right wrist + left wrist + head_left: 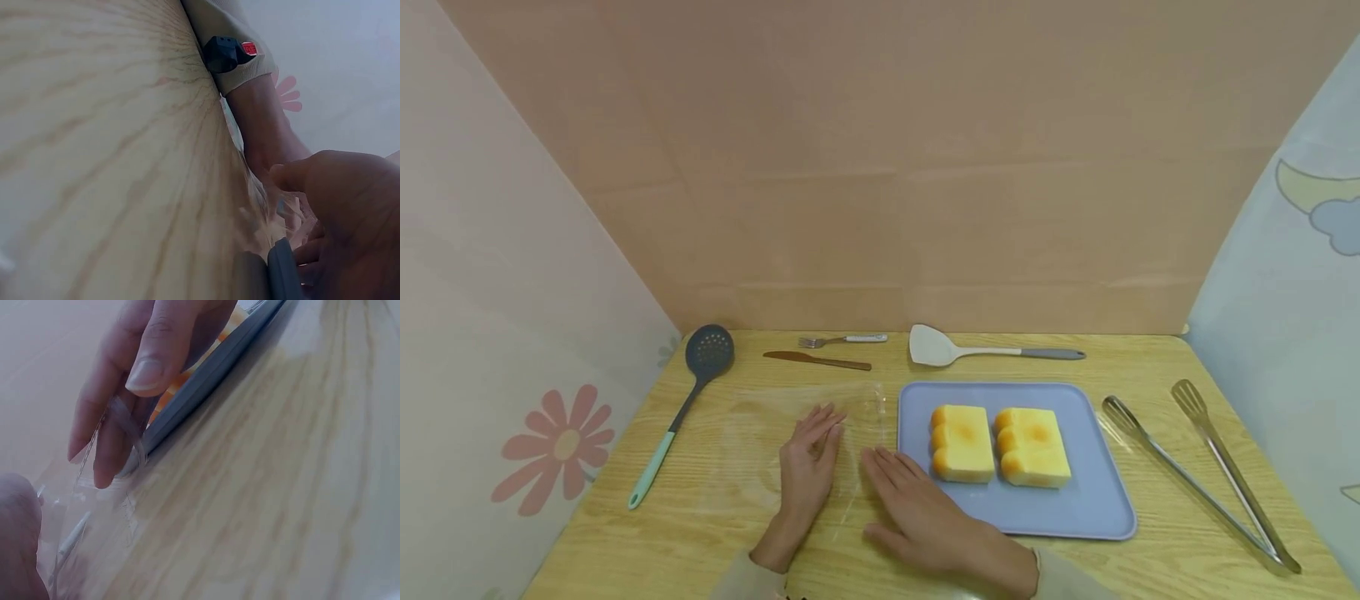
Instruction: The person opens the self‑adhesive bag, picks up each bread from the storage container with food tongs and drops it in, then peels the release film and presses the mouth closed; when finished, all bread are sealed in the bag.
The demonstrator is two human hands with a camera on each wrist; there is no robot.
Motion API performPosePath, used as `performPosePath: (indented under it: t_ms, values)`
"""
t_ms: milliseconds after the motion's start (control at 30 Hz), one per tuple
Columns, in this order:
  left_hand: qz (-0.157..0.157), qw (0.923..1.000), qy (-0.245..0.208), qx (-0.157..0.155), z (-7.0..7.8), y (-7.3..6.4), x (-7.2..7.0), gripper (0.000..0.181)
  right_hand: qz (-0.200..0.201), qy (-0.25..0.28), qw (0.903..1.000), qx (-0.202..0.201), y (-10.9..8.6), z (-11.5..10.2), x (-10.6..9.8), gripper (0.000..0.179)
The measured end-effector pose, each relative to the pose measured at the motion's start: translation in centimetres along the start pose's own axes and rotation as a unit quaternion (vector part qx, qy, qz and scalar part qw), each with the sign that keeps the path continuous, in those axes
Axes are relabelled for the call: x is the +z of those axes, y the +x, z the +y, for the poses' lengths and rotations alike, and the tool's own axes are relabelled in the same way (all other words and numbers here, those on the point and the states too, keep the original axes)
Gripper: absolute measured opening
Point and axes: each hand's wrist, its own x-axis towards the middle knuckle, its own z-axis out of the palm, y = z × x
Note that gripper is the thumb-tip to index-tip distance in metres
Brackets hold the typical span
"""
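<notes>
A clear plastic sheet [756, 433] lies left of the tray [1099, 496], beneath the left hand [807, 458], fingers loosely extended; the right hand [925, 517], fingers straight, is by its tray-side edge; smoothing seems the step; next likely calls for lifting that edge.

No text showing legibly, 1 red patch [249, 49] on the dark wrist device [220, 56] at the left sleeve [247, 76] is bearing pale marks too blurred to read, 1 white fork handle [867, 338] is carrying marks too tiny to read
</notes>
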Motion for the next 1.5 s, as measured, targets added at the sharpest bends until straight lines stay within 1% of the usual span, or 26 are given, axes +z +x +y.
performPosePath:
  t_ms: [133,367,467,567,733,833,900,1067,1200,1333,1500]
  values:
    - [0.013,0.9998,-0.014,-0.009,0.1,0.0,0.1,0.017,-0.011,0.002,0.9999,0.011,0.1,0.0,0.1,0.085]
    - [0.044,0.9974,-0.046,-0.034,0.3,0.0,-0.1,0.015,-0.01,0.005,0.9998,0.018,0.0,0.0,0.5,0.088]
    - [0.055,0.9967,-0.051,-0.031,0.3,0.0,-0.1,0.014,-0.006,0.009,0.9998,0.016,0.1,0.1,0.5,0.088]
    - [0.059,0.9965,-0.053,-0.027,0.2,0.0,0.0,0.013,-0.003,0.019,0.9997,0.017,0.0,0.1,0.5,0.088]
    - [0.061,0.9963,-0.053,-0.027,0.1,0.0,0.0,0.014,0.0,0.061,0.9976,0.033,-0.1,0.0,0.4,0.09]
    - [0.061,0.9962,-0.056,-0.027,0.2,0.1,0.0,0.014,0.01,0.084,0.9955,0.043,0.0,0.0,0.2,0.091]
    - [0.061,0.9961,-0.058,-0.028,0.2,0.1,0.0,0.015,0.019,0.09,0.9948,0.043,0.0,-0.1,0.0,0.091]
    - [0.059,0.9959,-0.061,-0.031,0.3,0.1,-0.1,0.015,0.037,0.083,0.9953,0.032,0.1,-0.3,-0.4,0.092]
    - [0.062,0.9958,-0.063,-0.025,0.3,0.1,0.0,0.015,0.047,0.084,0.9948,0.034,0.0,-0.8,-1.0,0.093]
    - [0.065,0.9958,-0.06,-0.022,0.2,0.0,0.0,0.015,0.068,0.109,0.9908,0.042,-0.2,-1.1,-1.8,0.094]
    - [0.05,0.9975,-0.041,-0.029,0.1,-0.1,-0.2,0.015,0.105,0.146,0.9828,0.043,-0.5,-1.1,-2.9,0.098]
